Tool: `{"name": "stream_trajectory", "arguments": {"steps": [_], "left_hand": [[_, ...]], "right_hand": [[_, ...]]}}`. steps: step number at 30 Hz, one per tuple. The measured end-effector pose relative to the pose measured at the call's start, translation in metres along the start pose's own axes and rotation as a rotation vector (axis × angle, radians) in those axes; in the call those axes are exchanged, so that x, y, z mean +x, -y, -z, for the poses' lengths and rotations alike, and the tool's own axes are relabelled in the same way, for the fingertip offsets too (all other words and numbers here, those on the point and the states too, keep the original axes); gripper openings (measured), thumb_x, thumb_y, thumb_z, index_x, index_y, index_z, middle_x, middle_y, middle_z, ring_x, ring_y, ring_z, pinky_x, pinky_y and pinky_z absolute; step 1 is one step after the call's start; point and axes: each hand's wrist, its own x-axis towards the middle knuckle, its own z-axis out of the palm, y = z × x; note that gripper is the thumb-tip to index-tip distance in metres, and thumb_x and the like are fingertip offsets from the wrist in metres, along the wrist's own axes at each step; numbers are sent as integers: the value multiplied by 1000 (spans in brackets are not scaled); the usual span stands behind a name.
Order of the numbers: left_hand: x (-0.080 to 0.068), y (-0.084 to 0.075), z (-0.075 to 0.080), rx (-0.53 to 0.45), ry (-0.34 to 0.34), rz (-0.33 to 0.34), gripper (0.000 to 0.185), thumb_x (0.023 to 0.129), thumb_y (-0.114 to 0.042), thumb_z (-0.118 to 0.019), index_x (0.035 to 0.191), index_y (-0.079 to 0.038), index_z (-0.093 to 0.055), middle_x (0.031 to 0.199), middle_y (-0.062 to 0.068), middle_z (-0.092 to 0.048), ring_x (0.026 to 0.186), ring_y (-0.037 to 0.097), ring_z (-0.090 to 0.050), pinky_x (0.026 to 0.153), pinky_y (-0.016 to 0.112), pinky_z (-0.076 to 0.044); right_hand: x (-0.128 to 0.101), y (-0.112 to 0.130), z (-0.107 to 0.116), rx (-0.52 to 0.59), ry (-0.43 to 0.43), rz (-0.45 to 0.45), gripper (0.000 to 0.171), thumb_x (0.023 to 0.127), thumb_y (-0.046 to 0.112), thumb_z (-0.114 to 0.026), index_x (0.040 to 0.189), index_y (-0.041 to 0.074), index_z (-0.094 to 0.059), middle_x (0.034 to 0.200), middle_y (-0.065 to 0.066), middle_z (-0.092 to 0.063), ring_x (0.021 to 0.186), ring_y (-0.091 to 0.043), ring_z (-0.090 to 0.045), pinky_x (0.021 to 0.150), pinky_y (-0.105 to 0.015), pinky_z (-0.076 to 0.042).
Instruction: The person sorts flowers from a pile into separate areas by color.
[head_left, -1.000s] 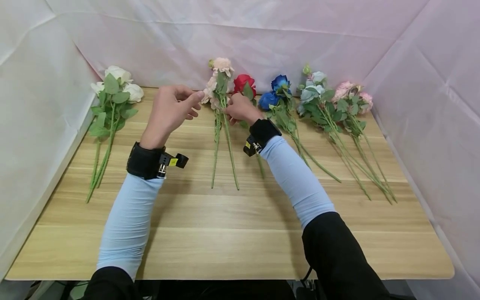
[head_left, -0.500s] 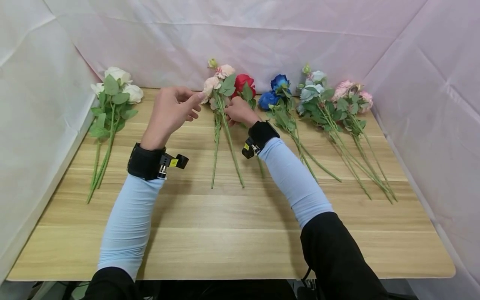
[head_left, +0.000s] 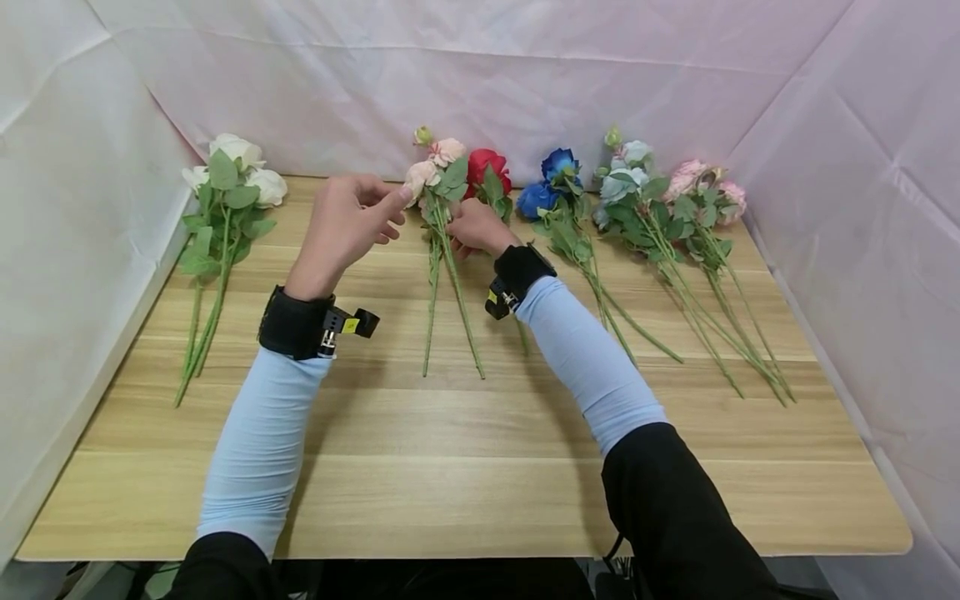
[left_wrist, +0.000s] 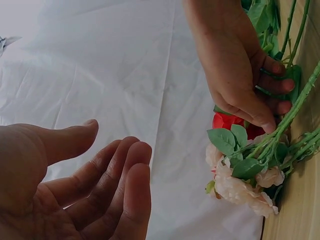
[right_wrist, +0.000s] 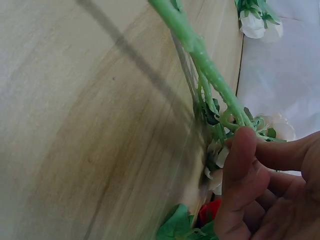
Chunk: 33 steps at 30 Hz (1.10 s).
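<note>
On the wooden table, head view:
Table: pale wood-grain planks, rounded corners, walled on three sides by creased white sheeting.
Peach flower sprig: fabric blooms and matte green leaves on thin plastic stems; its long axis runs from the near middle of the table up to the far edge, heads pointing away from the person, lying between the two hands.
Right hand: fingers curled about the sprig's stem just below the leaves (a light pinch, not a fist).
Left hand: raised beside the blooms, fingers loosely bent, holding nothing; its fingertip is close to a peach bloom, contact unclear.
White flowers: far left, stems toward the person.
Red flower, blue flowers, pale blue flowers, pink flowers: laid in a row to the right, heads at the back.
Wrist bands: black, each with a small yellow tag, writing too small to read.

Left wrist view:
Left hand: palm open, fingers relaxed, empty.
Right hand: thumb and fingers on the green stem above the peach flower sprig, the red flower behind.

Right wrist view:
Right hand: thumb pressed to the knobbly green stem, which slants across the wood grain.
</note>
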Motion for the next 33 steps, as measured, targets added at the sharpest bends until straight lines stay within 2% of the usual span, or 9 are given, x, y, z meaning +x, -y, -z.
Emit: {"name": "stream_trajectory", "arguments": {"steps": [6,10,12,15,18,20,23,28,33], "left_hand": [[0,1,-2,12,-9,-7,39,102,-39,-66,123,-7,-75,94,10,-75,72,13,-73,71,26,-61],[1,1,-3,22,-9,-7,42,101,-42,-66,122,-6,-75,92,8,-75,72,12,-73,71,25,-61],[1,0,-3,22,-7,-3,43,101,-43,-66,122,-7,-75,93,8,-75,72,13,-73,71,25,-61],[1,0,-3,39,-5,-10,41,102,-41,-65,120,-7,-75,96,12,-76,72,13,-73,71,24,-60],[0,0,-4,62,1,-22,35,103,-38,-64,115,-7,-76,98,16,-75,71,12,-72,71,25,-60],[0,0,-6,74,13,-24,33,103,-37,-65,113,-8,-76,98,15,-75,71,12,-72,70,24,-60],[1,0,-9,78,35,-14,32,102,-38,-66,112,-8,-76,98,14,-75,70,12,-72,69,24,-60],[1,0,-14,143,67,-44,29,103,-34,-65,107,-8,-77,97,15,-75,70,12,-71,68,23,-59],[0,-4,-20,189,99,-96,23,102,-29,-67,104,-8,-77,97,15,-75,69,14,-72,66,25,-59]], "right_hand": [[0,1,-5,-39,-18,-3,43,106,12,-52,63,7,-52,67,-5,-67,55,-16,-67,46,-23,-40],[-3,2,-1,-28,5,-15,39,107,16,-50,70,7,-55,77,-9,-72,59,-15,-70,51,-25,-46],[-6,1,3,1,5,-20,37,107,18,-50,71,9,-54,86,-13,-74,62,-17,-71,57,-28,-52],[-13,2,10,51,-8,-17,40,108,22,-52,69,12,-48,98,-21,-74,69,-24,-73,72,-40,-61],[-23,4,17,68,-28,5,46,107,31,-55,67,12,-46,103,-27,-73,82,-37,-73,87,-51,-61],[-31,4,22,67,-41,16,49,106,39,-58,69,8,-51,104,-28,-72,91,-43,-72,90,-53,-60],[-43,6,30,70,-51,32,44,103,43,-62,82,4,-64,102,-23,-72,97,-44,-71,88,-50,-60],[-73,10,44,107,-76,108,24,106,29,-59,110,8,-70,96,-16,-71,88,-38,-71,78,-38,-63],[-112,9,54,141,-104,207,16,104,18,-62,113,6,-69,95,-19,-71,81,-36,-72,74,-40,-64]]}}
